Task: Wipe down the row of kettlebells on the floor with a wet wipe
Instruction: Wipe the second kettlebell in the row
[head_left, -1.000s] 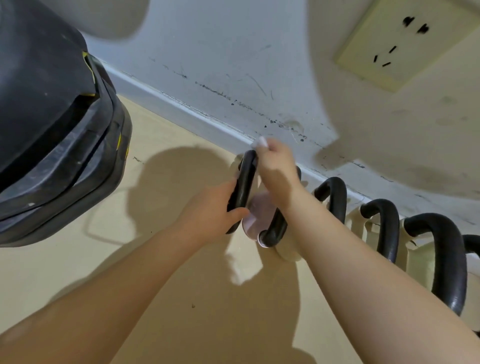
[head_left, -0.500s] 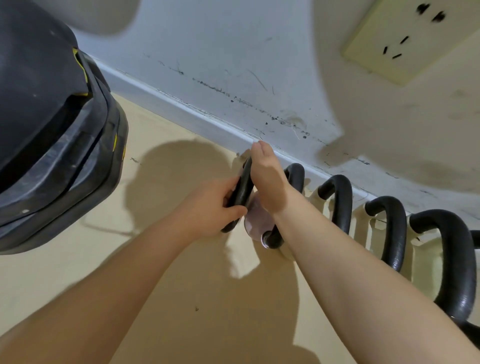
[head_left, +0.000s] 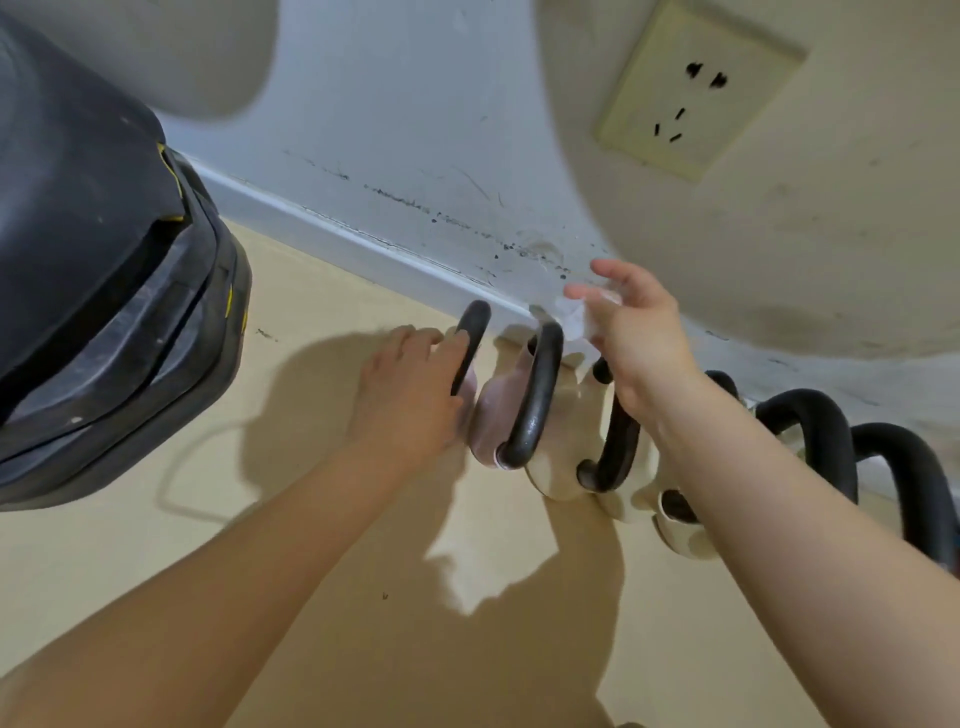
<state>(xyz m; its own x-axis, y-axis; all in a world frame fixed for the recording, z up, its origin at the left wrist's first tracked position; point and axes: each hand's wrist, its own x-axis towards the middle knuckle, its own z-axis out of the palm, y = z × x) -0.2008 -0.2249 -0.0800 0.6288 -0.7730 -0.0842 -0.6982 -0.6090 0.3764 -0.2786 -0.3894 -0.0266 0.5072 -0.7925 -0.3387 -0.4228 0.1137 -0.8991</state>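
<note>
Right hand (head_left: 636, 332) pinching wet wipe (head_left: 574, 319), hovering just right of second handle (head_left: 537, 395); left hand (head_left: 410, 395) gripping first handle (head_left: 470, 348).

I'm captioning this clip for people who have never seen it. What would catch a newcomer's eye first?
Two bare arms reach toward a row of pale kettlebells with black loop handles lined along the wall's white baseboard. The left hand grips the end handle, while the right hand pinches a crumpled white wet wipe above the row. A bulky black rubber object fills the left side.
</note>
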